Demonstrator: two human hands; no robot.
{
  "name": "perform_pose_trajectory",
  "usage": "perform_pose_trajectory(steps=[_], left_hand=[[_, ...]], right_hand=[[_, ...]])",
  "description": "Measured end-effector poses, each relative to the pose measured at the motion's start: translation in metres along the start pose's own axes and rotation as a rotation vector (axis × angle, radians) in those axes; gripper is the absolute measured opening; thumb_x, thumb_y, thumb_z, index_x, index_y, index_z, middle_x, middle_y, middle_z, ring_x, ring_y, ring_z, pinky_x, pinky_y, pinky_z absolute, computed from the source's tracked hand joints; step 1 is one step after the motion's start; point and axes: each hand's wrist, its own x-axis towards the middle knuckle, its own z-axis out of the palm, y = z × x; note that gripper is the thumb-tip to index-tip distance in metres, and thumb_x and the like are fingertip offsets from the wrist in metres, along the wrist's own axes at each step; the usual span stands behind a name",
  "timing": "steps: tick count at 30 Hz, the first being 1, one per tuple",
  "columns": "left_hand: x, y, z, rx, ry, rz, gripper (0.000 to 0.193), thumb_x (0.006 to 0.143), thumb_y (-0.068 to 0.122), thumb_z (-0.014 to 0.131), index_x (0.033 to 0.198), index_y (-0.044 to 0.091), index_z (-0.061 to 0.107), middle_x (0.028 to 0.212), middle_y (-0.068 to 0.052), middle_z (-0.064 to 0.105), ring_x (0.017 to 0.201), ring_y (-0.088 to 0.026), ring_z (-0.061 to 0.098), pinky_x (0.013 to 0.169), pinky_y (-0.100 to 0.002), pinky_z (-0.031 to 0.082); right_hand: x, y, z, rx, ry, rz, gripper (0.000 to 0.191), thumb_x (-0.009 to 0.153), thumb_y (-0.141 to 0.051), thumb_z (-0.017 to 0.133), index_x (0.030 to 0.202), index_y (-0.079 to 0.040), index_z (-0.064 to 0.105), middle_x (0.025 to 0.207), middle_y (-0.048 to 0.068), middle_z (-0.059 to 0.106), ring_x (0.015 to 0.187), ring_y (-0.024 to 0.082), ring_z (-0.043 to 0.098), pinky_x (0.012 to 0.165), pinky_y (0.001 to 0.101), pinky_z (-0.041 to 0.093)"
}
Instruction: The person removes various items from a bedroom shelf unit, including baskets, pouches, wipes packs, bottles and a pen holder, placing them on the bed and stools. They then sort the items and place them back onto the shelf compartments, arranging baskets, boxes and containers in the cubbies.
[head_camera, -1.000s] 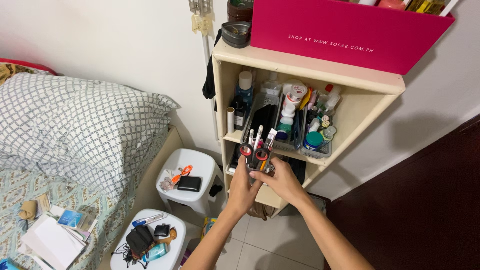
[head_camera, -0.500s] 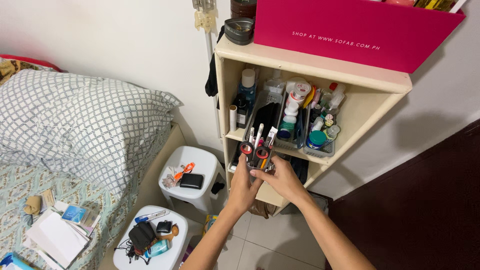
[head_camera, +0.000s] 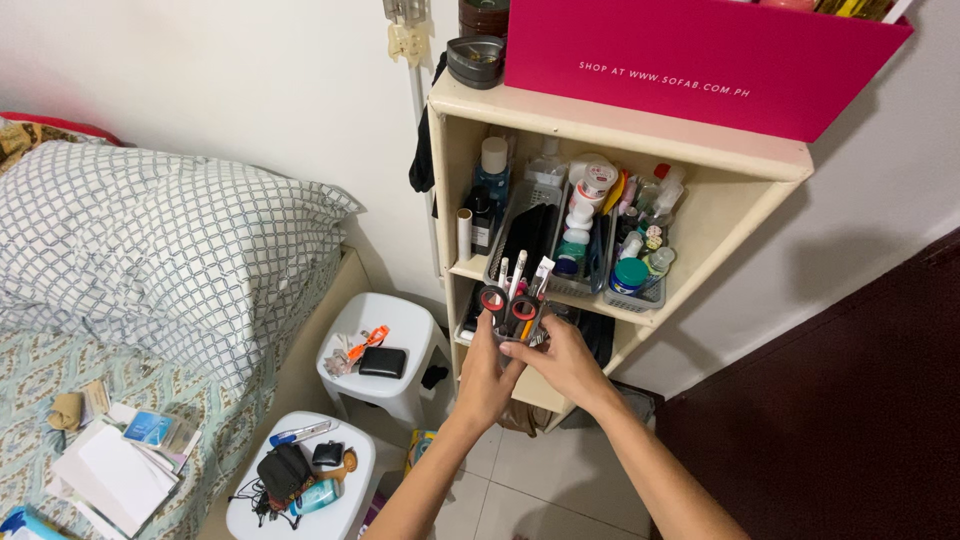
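Nearest, the left hand (head_camera: 487, 378) and the right hand (head_camera: 556, 362) both wrap around a small pen holder (head_camera: 516, 322) – fingers closed on it, one on each side. Scissors with red and black handles (head_camera: 507, 305) and some pens poke out of the top. The holder is up in the air, just in front of the cream shelf (head_camera: 620, 150), near its middle board. It looks like the carrying step – the holder must stay upright.

both forearms bare, no sleeves or jewellery.
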Motion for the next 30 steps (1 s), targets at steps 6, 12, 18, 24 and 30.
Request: perform_pose_trajectory(steps=[6,12,18,24,30], left_hand=[[0.004,0.01,0.003,-0.031,-0.056,-0.138,0.077,0.088,0.008,0.069,0.154,0.014,0.03,0.13,-0.015,0.062,0.1,-0.03,0.068,0.066,-0.035,0.055],[0.032,0.007,-0.002,-0.111,-0.169,0.102,0.083,0.086,0.007,0.078,0.155,0.006,0.031,0.13,-0.018,0.065,0.114,-0.027,0.066,0.095,-0.038,0.052],[0.053,-0.009,0.0,-0.144,-0.257,0.032,0.071,0.084,0.013,0.081,0.146,0.003,0.048,0.119,-0.014,0.073,0.111,-0.023,0.07,0.098,-0.037,0.055],[0.058,-0.021,0.004,-0.179,-0.235,0.013,0.067,0.082,0.019,0.084,0.141,0.002,0.055,0.115,-0.014,0.075,0.107,-0.023,0.071,0.097,-0.037,0.055],[0.057,-0.022,-0.002,-0.133,-0.213,-0.021,0.069,0.08,0.022,0.085,0.14,0.003,0.056,0.113,-0.014,0.075,0.107,-0.025,0.07,0.096,-0.038,0.053]], right_hand=[[-0.001,0.001,-0.006,-0.018,0.013,0.021,0.044,0.081,-0.025,0.084,0.114,-0.001,0.068,0.094,0.005,0.076,0.068,0.007,0.063,0.059,0.0273,0.055],[0.006,0.005,-0.026,-0.091,0.084,0.094,0.041,0.084,-0.024,0.084,0.118,-0.004,0.072,0.09,0.009,0.072,0.068,0.011,0.052,0.058,0.0306,0.043],[0.023,0.018,-0.054,0.2,-0.014,-0.041,0.041,0.084,-0.017,0.081,0.12,-0.003,0.067,0.11,0.002,0.075,0.097,0.008,0.068,0.081,0.0281,0.059],[0.032,0.027,-0.064,0.213,-0.068,-0.022,0.039,0.086,-0.013,0.08,0.121,-0.003,0.067,0.116,0.004,0.074,0.105,0.011,0.068,0.091,0.0323,0.056],[0.037,0.029,-0.06,0.205,-0.084,0.0,0.037,0.085,-0.014,0.08,0.118,-0.002,0.069,0.113,0.005,0.076,0.104,0.012,0.068,0.09,0.0328,0.057]])
